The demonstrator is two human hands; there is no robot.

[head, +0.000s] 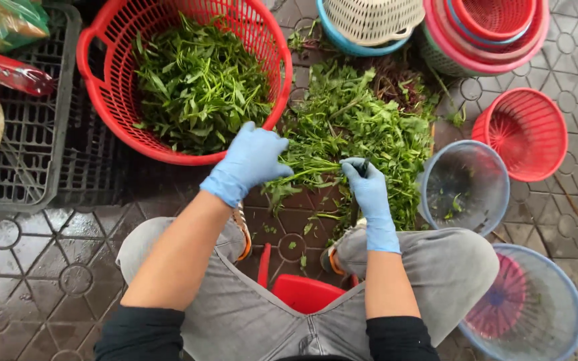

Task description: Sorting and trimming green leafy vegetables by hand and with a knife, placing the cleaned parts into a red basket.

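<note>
Leafy green stems [316, 167] lay on the tiled floor [35, 267] in front of the person's knees, at the near side of a loose heap of greens [362, 113]. Left of them a black crate [28, 160] sat by a red basket [262, 40] filled with picked leaves [199, 87]. The left hand [252, 157], gloved blue, closed its fingers around the stem ends. The right hand [366, 187] pinched the same stems between pressed fingertips. Farther right stood a clear blue basin [466, 187] and a small red basket [523, 134].
</note>
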